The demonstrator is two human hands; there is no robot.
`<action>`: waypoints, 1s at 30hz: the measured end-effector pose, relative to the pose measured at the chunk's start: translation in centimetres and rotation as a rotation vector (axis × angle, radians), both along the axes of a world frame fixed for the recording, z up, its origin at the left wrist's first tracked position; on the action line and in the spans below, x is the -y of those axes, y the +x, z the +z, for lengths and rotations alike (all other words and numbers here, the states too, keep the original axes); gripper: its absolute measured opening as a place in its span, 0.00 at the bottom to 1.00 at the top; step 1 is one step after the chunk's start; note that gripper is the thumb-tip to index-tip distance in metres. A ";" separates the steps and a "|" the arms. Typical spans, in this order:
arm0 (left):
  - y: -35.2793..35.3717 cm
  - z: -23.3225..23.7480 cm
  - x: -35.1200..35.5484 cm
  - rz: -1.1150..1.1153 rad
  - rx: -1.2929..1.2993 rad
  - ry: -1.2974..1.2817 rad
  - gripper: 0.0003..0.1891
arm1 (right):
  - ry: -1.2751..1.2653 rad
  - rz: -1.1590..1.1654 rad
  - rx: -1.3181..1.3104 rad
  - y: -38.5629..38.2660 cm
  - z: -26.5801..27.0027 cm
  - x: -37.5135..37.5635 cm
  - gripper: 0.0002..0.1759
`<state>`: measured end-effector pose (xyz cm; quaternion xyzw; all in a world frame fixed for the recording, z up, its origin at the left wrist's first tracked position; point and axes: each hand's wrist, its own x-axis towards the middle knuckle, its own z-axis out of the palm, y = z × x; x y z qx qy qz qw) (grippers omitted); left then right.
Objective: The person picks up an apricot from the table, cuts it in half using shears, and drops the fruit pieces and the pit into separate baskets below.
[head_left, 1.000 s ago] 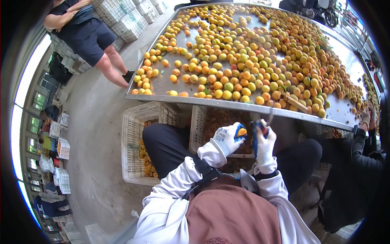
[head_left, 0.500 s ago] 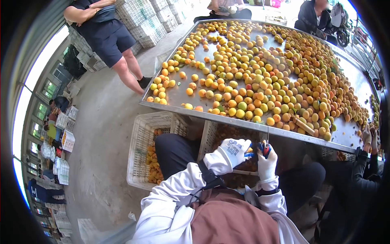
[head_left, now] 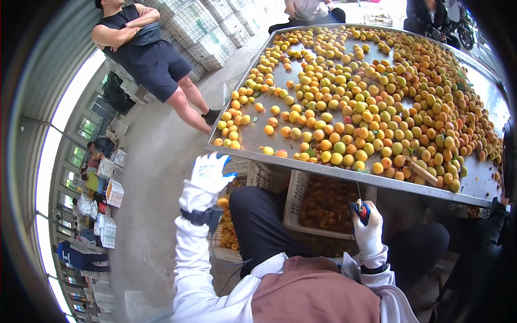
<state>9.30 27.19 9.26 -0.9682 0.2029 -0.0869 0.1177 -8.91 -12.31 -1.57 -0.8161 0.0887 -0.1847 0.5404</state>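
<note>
My left hand (head_left: 209,173), in a white glove with blue fingertips, is stretched out with its fingers apart above the left white crate (head_left: 260,175). An orange apricot piece (head_left: 222,202) shows beside its wrist, over the apricot pieces (head_left: 228,232) in that crate. My right hand (head_left: 368,227), also gloved, is closed round a small knife (head_left: 360,203) whose thin blade points up toward the table edge. Yellow and orange apricots (head_left: 344,137) cover much of the metal table (head_left: 323,168) in front of me.
Under the table, a second crate (head_left: 293,207) holds dark orange-brown pieces. A wooden stick (head_left: 423,172) lies among the fruit. One person (head_left: 156,59) stands with folded arms at the left; others sit at the table's far side. Stacked crates (head_left: 199,32) stand behind.
My left hand has moved left, away from my right hand, and its fingers have spread over the left crate. My right hand still grips the knife. The view has shifted.
</note>
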 end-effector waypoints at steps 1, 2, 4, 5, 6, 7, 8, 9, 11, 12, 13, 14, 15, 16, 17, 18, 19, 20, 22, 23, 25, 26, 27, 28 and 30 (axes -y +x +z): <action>1.1 0.1 1.8 -0.017 -0.015 -0.023 0.29 | 0.003 0.004 0.001 0.1 -0.2 -0.1 0.07; 3.4 -0.9 2.7 -0.077 -0.080 -0.068 0.30 | -0.009 0.018 -0.011 0.2 -0.5 -0.2 0.07; 7.2 -1.5 6.8 -0.034 -0.227 -0.106 0.31 | -0.023 0.031 -0.022 0.2 -0.6 -0.2 0.07; 9.4 -2.6 8.2 -0.017 -0.310 -0.099 0.32 | -0.021 0.032 -0.037 0.2 -0.6 -0.3 0.07; 10.4 -3.1 9.5 -0.079 -0.278 -0.069 0.33 | -0.019 0.033 -0.053 0.2 -0.7 -0.3 0.07; 11.4 -2.2 12.0 -0.080 -0.381 -0.042 0.33 | -0.020 0.030 -0.051 0.2 -0.8 -0.3 0.07; 12.0 -3.0 12.9 -0.074 -0.373 -0.056 0.31 | -0.006 0.029 -0.071 0.2 -1.0 -0.2 0.06; 13.5 -4.5 13.2 -0.114 -0.349 -0.069 0.29 | 0.008 0.029 -0.089 0.2 -1.1 -0.2 0.06; 14.8 -5.3 15.9 0.085 -0.462 0.036 0.26 | 0.006 0.029 -0.084 0.2 -1.2 -0.2 0.06; 15.7 -6.9 16.2 0.172 -0.491 0.008 0.24 | 0.001 0.033 -0.083 0.2 -1.2 -0.2 0.06; 15.7 -8.0 16.0 0.117 -0.432 -0.068 0.22 | 0.002 0.028 -0.080 0.2 -1.2 -0.1 0.06; 16.0 -9.0 15.9 0.158 -0.440 -0.082 0.21 | -0.001 0.040 -0.090 0.2 -1.3 -0.1 0.06; 15.2 -8.0 16.7 0.201 -0.448 -0.095 0.20 | -0.003 0.053 -0.100 0.2 -1.2 -0.1 0.07; 15.5 -8.5 16.4 0.221 -0.462 -0.138 0.19 | 0.001 0.050 -0.099 0.2 -1.1 -0.2 0.07; 15.5 -8.8 16.0 0.243 -0.480 -0.175 0.18 | -0.005 0.046 -0.082 0.0 -0.9 -0.3 0.07; 15.4 -8.7 15.6 0.202 -0.489 -0.305 0.18 | -0.015 0.043 -0.066 0.0 -0.8 -0.3 0.07; 15.3 -8.8 15.2 0.087 -0.441 -0.504 0.21 | -0.010 0.040 -0.069 -0.1 -0.8 -0.3 0.07; 14.9 -9.0 14.8 0.103 -0.606 -0.823 0.22 | 0.001 0.051 -0.052 -0.2 -0.8 -0.4 0.08; 11.9 -7.4 14.9 0.037 -0.919 -1.375 0.25 | 0.016 0.052 -0.043 -0.4 -0.8 -0.6 0.08; 8.9 -5.9 16.1 -0.082 -0.983 -1.488 0.28 | 0.056 0.056 -0.025 -0.4 -0.9 -0.9 0.08; 4.3 -4.2 17.5 -0.276 -1.042 -1.573 0.31 | 0.115 0.075 0.002 -0.6 -0.9 -1.1 0.09; 2.1 -3.6 18.4 -0.266 -1.051 -1.575 0.30 | 0.119 0.096 -0.013 -0.6 -0.4 -1.2 0.09; 0.2 -3.2 19.2 -0.255 -1.059 -1.579 0.30 | 0.123 0.119 -0.028 -0.8 0.0 -1.2 0.09; -1.3 -2.9 19.7 -0.262 -1.136 -1.597 0.30 | 0.117 0.130 -0.004 -0.9 -0.6 -1.2 0.08; -3.5 -3.1 20.7 -0.265 -1.228 -1.662 0.29 | 0.130 0.152 -0.010 -1.2 -0.2 -1.1 0.07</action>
